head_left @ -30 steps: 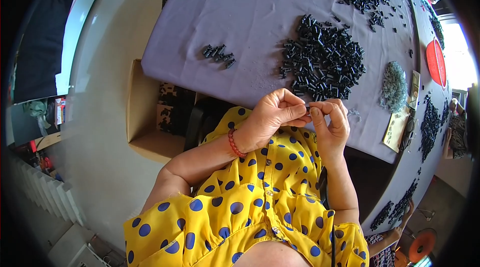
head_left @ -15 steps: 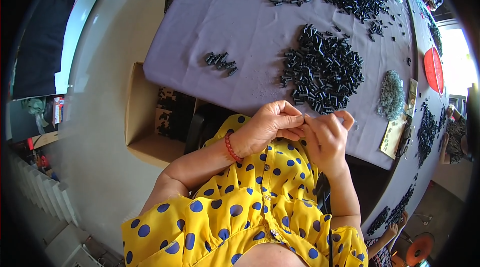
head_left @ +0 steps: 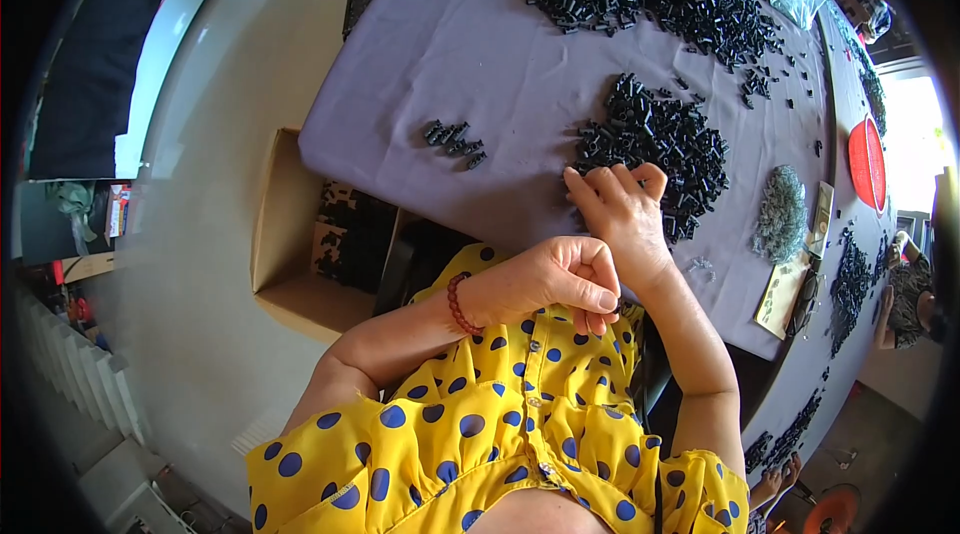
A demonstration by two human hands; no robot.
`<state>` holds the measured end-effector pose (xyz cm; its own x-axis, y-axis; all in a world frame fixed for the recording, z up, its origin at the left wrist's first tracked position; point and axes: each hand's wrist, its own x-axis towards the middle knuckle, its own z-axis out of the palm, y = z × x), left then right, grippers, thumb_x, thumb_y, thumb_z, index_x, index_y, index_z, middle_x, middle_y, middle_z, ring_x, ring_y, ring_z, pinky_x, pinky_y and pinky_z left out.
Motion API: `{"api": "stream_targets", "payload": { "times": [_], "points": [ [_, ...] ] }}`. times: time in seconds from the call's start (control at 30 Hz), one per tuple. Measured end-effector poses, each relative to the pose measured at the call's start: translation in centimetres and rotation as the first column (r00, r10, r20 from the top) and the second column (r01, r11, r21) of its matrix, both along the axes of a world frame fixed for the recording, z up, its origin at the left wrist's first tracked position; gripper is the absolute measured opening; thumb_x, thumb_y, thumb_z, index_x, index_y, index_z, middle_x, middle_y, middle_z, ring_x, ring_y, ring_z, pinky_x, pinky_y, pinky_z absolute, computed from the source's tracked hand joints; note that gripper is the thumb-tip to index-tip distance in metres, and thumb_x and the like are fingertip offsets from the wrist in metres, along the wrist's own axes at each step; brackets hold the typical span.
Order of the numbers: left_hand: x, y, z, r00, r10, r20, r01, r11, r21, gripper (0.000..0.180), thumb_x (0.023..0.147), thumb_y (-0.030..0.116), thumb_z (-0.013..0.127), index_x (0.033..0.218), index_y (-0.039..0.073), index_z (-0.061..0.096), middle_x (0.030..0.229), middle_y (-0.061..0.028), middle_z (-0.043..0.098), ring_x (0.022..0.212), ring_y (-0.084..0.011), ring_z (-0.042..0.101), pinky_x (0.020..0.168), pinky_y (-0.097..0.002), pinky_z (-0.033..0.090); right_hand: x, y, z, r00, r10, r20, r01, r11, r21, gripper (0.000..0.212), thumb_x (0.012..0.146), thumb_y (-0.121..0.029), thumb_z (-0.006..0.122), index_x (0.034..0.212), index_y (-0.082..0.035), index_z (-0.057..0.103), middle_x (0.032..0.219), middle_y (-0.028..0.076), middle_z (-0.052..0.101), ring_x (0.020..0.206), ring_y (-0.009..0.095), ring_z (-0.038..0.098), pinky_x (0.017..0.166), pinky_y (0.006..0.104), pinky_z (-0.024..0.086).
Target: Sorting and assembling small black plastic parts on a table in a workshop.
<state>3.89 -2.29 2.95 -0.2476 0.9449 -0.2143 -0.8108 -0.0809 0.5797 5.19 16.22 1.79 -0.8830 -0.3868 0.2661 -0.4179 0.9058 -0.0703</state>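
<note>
Your right hand [head_left: 625,209] spreads open by the black tube pile [head_left: 672,149]; your left hand [head_left: 575,284] curls, grip unclear. Eyeglasses [head_left: 804,302] lie right, a cardboard box [head_left: 278,214] left.

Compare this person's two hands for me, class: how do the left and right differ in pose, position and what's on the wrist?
Pose: the left hand has curled fingers; the right hand has spread fingers.
Position: the left hand is nearer the yellow dotted garment; the right hand is over the edge of a black pile.
Wrist: the left hand's wears a red beaded bracelet; the right hand's shows none.
Both are ungloved.
</note>
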Motion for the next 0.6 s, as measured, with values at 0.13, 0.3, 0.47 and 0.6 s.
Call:
{"api": "stream_targets", "payload": {
  "times": [0.13,0.3,0.47,0.6],
  "points": [
    [0.0,0.1,-0.2,1.000,-0.005,-0.010,0.005,1.000,-0.010,0.012,0.097,0.010,0.071,0.097,0.003,0.060,0.090,-0.0099,0.073,0.080,-0.0169,0.073,0.071,-0.0267,0.058,0.1,0.0,0.0,0.999,-0.037,-0.012,0.037,0.999,-0.008,0.030,0.087,-0.017,0.070,0.116,-0.010,0.070,0.094,0.001,0.063,0.093,0.019,0.061,0.096,0.0439,0.034],
    [0.2,0.2,-0.5,0.999,0.024,-0.031,-0.026,0.998,-0.056,0.011,0.096,0.009,0.071,0.099,0.003,0.061,0.092,-0.0094,0.073,0.081,-0.0159,0.073,0.071,-0.0257,0.057,-0.1,0.8,0.4,0.997,-0.075,0.014,0.076,0.993,-0.086,0.015,0.086,-0.017,0.065,0.100,-0.011,0.066,0.088,0.001,0.058,0.090,0.021,0.060,0.093,0.0442,0.035],
    [0.3,0.4,-0.7,0.999,0.042,-0.026,-0.044,0.995,-0.091,0.010,0.098,0.010,0.069,0.104,0.004,0.063,0.094,-0.0086,0.073,0.081,-0.0149,0.072,0.073,-0.0263,0.057,0.7,2.6,0.7,0.975,-0.213,-0.056,0.199,0.962,-0.185,0.015,0.087,-0.011,0.069,0.103,-0.011,0.068,0.089,0.002,0.064,0.086,0.022,0.063,0.089,0.0421,0.037],
    [0.6,0.7,-1.3,0.985,0.162,0.067,-0.152,0.980,-0.129,0.014,0.102,0.014,0.065,0.113,0.005,0.064,0.099,-0.0067,0.072,0.088,-0.0143,0.071,0.077,-0.0262,0.057,2.1,3.2,1.3,0.911,-0.411,0.020,0.377,0.814,-0.443,0.015,0.087,-0.007,0.073,0.101,-0.012,0.071,0.084,0.004,0.067,0.079,0.022,0.063,0.088,0.0374,0.036]
  ]
}}
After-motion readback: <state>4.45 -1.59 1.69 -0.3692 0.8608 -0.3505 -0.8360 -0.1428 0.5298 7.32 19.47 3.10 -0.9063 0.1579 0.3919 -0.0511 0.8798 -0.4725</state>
